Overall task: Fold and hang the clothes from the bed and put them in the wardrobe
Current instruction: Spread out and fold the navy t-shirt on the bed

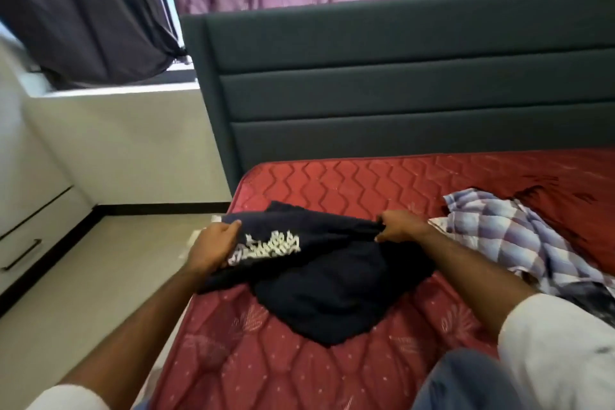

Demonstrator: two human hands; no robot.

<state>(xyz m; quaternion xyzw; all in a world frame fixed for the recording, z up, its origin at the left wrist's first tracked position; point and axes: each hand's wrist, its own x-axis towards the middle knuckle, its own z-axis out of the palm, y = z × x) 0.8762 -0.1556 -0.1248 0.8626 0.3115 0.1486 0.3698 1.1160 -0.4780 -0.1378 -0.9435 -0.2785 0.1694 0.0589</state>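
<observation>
While the dark navy shirt (319, 280) lies bunched on the red mattress (266, 369) near the bed's left edge, the left hand (213, 248) grips its printed side and the right hand (397, 226) pinches its far edge; a checked shirt (519, 236) lies just right

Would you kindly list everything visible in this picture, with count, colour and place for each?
dark T-shirt: one, navy with white print, near left corner of mattress, held at both sides
checked shirt: one, white and purple, crumpled on mattress at right
mattress: one, red quilted
headboard: one, dark grey, behind mattress
curtains: two, grey at left, pink behind headboard
drawers: white, far left
left hand: grips T-shirt
right hand: pinches T-shirt
</observation>
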